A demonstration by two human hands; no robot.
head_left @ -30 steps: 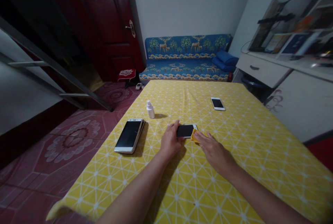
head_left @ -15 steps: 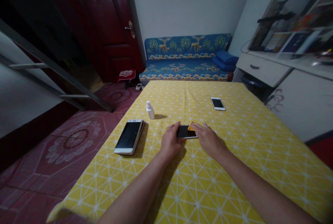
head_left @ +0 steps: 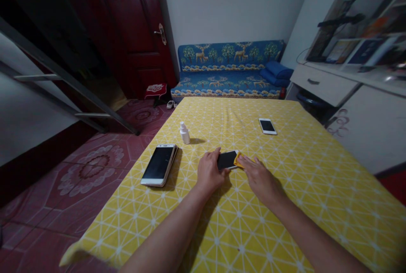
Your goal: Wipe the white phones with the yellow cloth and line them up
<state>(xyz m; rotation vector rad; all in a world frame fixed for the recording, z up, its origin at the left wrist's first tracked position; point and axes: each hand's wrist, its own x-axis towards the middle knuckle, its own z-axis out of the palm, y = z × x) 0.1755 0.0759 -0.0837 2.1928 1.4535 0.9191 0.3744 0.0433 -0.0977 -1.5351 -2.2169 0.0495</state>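
Observation:
A dark-screened phone (head_left: 227,159) lies flat on the yellow patterned tablecloth (head_left: 285,188). My left hand (head_left: 209,173) rests on its left end, fingers curled over the edge and holding it down. My right hand (head_left: 260,178) presses a small yellow cloth (head_left: 238,161) against the phone's right end, fingers laid flat on the cloth.
A stack of phones (head_left: 159,165) lies at the table's left edge, with a small white bottle (head_left: 184,133) behind it. Another white phone (head_left: 267,126) lies farther back on the right. A blue sofa (head_left: 228,70), a dark red door (head_left: 133,28) and white cabinets (head_left: 355,91) surround the table.
My right hand slid the yellow cloth leftward over the phone's screen, then back to its right end. My left hand stayed on the phone.

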